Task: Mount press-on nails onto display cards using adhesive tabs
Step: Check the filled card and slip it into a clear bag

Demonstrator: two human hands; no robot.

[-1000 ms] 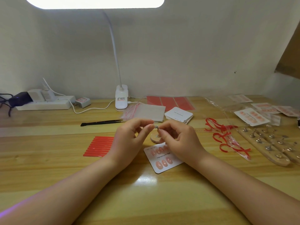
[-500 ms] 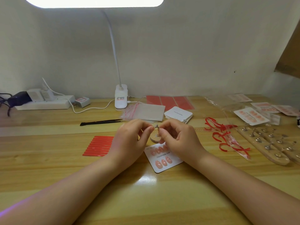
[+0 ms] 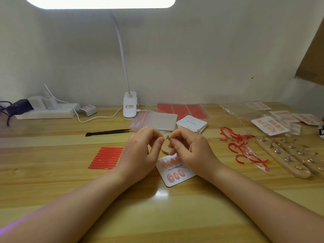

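**Hands pinch a small piece above the card**

Little has changed since a second ago: both hands stay raised together over the card (image 3: 175, 170). The left hand (image 3: 140, 155) and right hand (image 3: 191, 149) have their fingers curled, pinching a tiny pale piece (image 3: 167, 137), too small to identify. The glossy white card, printed "Handmade Nail", lies flat on the wood table (image 3: 157, 216) and carries smooth pink nails (image 3: 175, 174). Red strips (image 3: 107, 157) lie to the left.
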